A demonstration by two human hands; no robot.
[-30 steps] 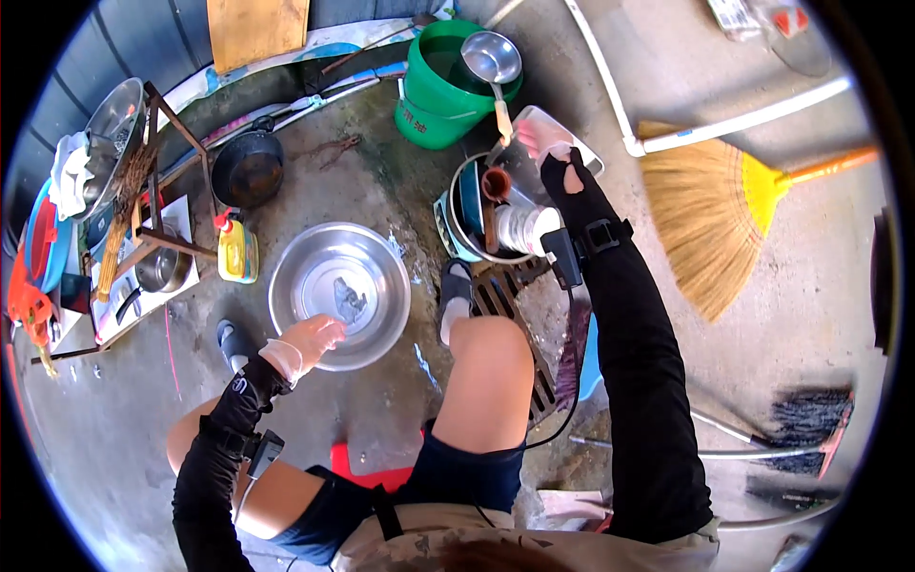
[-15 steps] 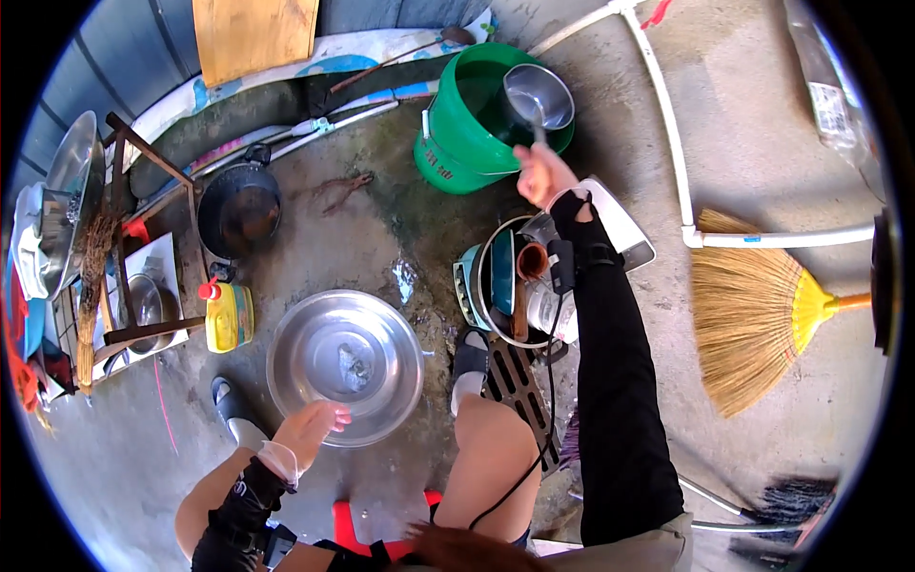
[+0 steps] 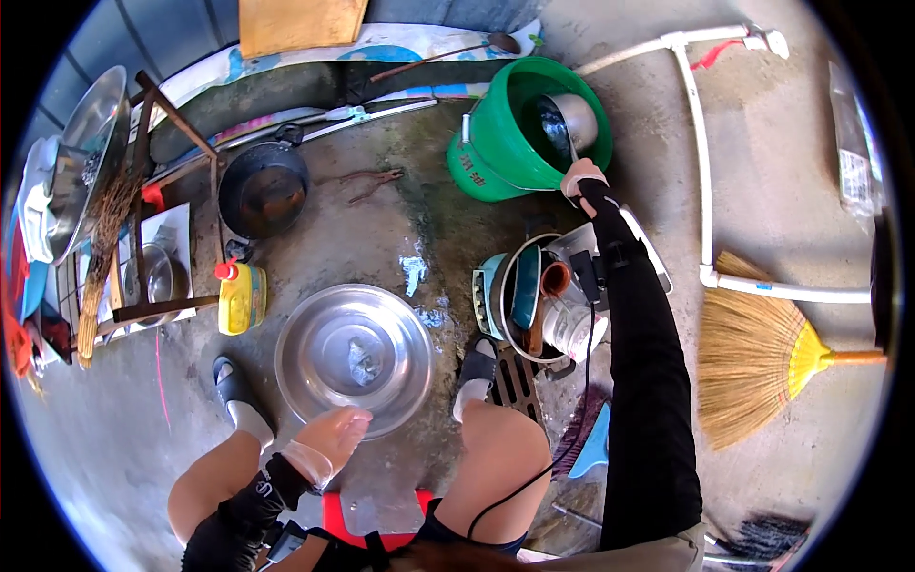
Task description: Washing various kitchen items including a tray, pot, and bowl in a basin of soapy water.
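Note:
My right hand (image 3: pixel 583 179) is closed round the handle of a metal ladle (image 3: pixel 579 119). The round bowl of the ladle tilts inside the green bucket (image 3: pixel 477 162), and the dark inside of the bucket partly hides it. Over the near rim of a wide metal basin (image 3: pixel 300 319) hovers my left hand (image 3: pixel 332 440), its fingers stretched forward and holding nothing that I can see. A clear plastic cuff wraps that wrist. In the basin's middle lies a pale, shiny patch (image 3: pixel 363 360), whose kind I cannot make out.
Right of the basin stands a pot (image 3: pixel 510 329) filled with kitchenware. A yellow bottle (image 3: pixel 243 298) and a black pan (image 3: pixel 264 191) are on the left. White pipes (image 3: pixel 701 162) and a straw broom (image 3: pixel 758 353) lie at the right. A dark cable (image 3: pixel 562 456) crosses my right leg.
The ladle has tipped over inside the bucket, its bowl now turned toward the left. My left hand has moved slightly down and right, and the whole view has shifted.

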